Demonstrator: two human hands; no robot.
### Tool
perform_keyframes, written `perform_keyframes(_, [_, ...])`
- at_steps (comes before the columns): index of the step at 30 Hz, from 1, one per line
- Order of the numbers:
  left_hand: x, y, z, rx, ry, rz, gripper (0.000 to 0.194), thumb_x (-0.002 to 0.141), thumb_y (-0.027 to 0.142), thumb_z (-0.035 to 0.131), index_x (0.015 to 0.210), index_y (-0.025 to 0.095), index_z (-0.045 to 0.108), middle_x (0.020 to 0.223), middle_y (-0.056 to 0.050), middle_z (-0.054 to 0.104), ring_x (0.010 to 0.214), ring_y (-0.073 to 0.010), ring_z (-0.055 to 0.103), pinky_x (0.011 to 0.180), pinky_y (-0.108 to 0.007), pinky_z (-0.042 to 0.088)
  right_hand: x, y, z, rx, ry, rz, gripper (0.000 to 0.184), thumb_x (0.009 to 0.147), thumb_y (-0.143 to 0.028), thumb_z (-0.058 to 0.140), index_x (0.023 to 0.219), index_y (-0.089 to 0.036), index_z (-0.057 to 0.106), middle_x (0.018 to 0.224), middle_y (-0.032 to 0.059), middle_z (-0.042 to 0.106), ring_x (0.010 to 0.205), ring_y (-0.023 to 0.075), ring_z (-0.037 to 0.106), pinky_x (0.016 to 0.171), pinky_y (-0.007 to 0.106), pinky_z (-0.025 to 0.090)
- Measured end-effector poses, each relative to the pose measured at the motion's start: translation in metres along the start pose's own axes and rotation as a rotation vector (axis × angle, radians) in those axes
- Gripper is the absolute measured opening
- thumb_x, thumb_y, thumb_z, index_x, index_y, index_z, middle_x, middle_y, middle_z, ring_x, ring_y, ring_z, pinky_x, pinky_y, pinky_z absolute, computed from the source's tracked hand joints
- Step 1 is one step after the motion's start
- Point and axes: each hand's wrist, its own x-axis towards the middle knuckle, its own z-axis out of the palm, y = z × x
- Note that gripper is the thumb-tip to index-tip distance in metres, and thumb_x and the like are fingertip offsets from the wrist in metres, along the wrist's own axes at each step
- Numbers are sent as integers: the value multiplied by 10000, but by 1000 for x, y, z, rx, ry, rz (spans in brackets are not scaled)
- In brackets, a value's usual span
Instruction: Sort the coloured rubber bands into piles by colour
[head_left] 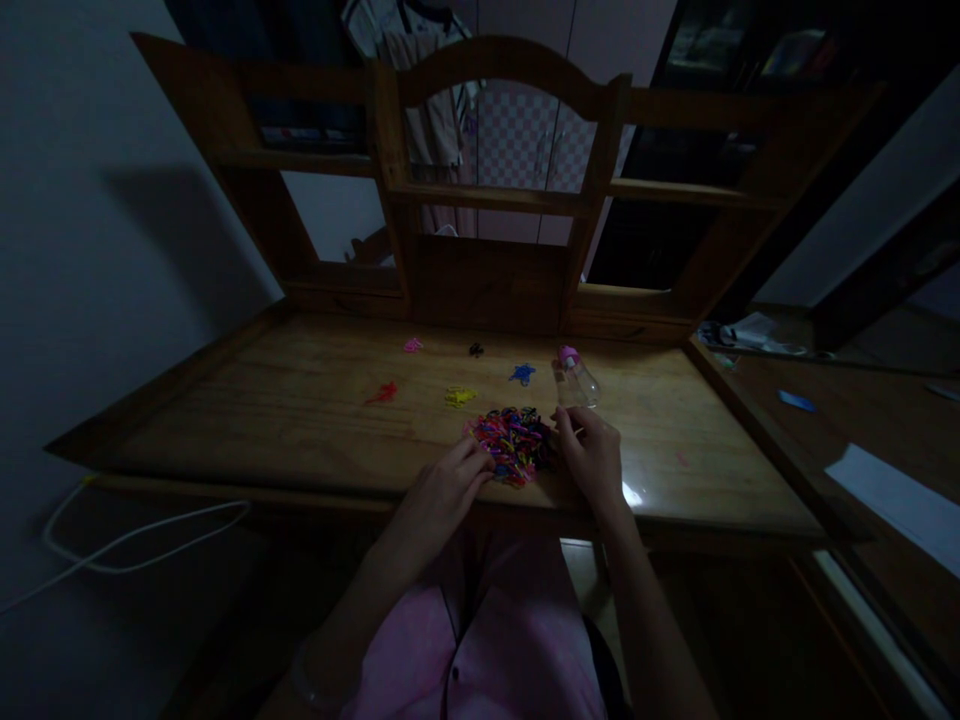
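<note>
Multicoloured pile (pixel 516 445), yellow cluster (pixel 459 397), pink-checked doors (pixel 517 140)

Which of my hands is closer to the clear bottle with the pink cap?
Right. Your right hand is just on the near side of the bottle; your left hand is farther off, at the left edge of the mixed pile.

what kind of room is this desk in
Probably a bedroom at home: a pink checkered wardrobe stands behind the brown wooden desk, and light-coloured clothes hang in front of it.

Looks like glossy wood at tabletop (pixel 300 405), mid-frame; smooth clear plastic at bottle (pixel 582 383), right of centre; cloth at garments (pixel 433 115), top.
</note>
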Motion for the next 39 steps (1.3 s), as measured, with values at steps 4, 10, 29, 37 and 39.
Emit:
perform_keyframes(4, [-1, -1, -5, 35, 6, -5, 171, 957, 200, 432, 940, 226, 600, 1008, -28, 560, 888, -167, 583, 825, -276, 453, 0, -1, 0, -1, 3, 1, 371, 952, -389, 431, 813, -176, 701, 732, 60, 683, 579, 149, 568, 573, 262, 391])
perform_keyframes(10, [-2, 0, -6, 38, -5, -12, 150, 946, 227, 464, 983, 228, 610, 1019, -31, 566, 895, -174, 585, 817, -277, 459, 0, -1, 0, 0, -4, -4, 371, 953, -386, 424, 818, -186, 705, 741, 62, 683, 583, 156, 567, 579, 272, 396])
perform_keyframes(29, [10, -1, -1, 41, -93, 25, 123, 951, 252, 460, 951, 216, 577, 1017, -29, 553, 882, -166, 584, 823, -284, 459, 0, 0, 0, 4, -12, -9, 363, 954, -382, 426, 821, -187, 702, 758, 70, 688, 599, 159, 571, 587, 280, 403])
perform_keyframes(37, [15, 9, -9, 124, -145, 45, 129, 961, 228, 418, 960, 201, 544, 1059, -63, 539, 938, -193, 573, 812, -298, 455, 0, -1, 0, -6, -14, -13, 371, 958, -388, 420, 827, -185, 702, 755, 67, 687, 601, 160, 578, 594, 274, 401])
perform_keyframes(39, [16, 9, -9, 145, -140, 43, 130, 959, 215, 412, 967, 198, 541, 1057, -70, 539, 942, -197, 569, 812, -301, 458, 0, -1, 0, -5, -17, -9, 369, 956, -386, 422, 830, -184, 703, 753, 66, 685, 596, 159, 576, 587, 272, 398])
